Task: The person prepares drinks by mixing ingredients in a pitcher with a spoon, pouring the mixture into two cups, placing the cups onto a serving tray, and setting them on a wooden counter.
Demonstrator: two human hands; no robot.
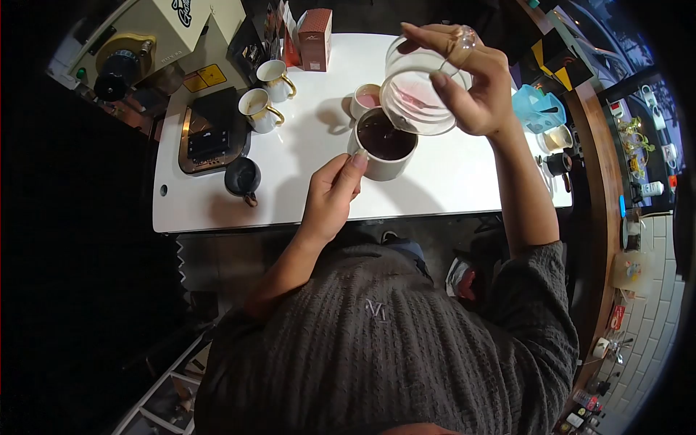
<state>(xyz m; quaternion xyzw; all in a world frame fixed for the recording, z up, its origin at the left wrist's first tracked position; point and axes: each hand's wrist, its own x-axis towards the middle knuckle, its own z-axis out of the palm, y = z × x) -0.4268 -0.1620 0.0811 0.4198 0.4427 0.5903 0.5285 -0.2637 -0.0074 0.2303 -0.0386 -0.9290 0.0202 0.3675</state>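
My left hand is closed on the handle side of a pale mug, its thumb near the rim. Dark liquid stands inside the mug. Over the mug's right rim, my right hand holds a clear glass carafe tilted to the left, its lower edge close to the dark liquid. A rounded clear glass part shows by the fingers. Just behind the mug is a small cup with pinkish contents, partly covered by the carafe.
Two white mugs with gold handles stand at the left on the white table. A dark cup sits near the front left, beside a black scale and a grinder-like machine. A reddish box stands behind; a blue container is right.
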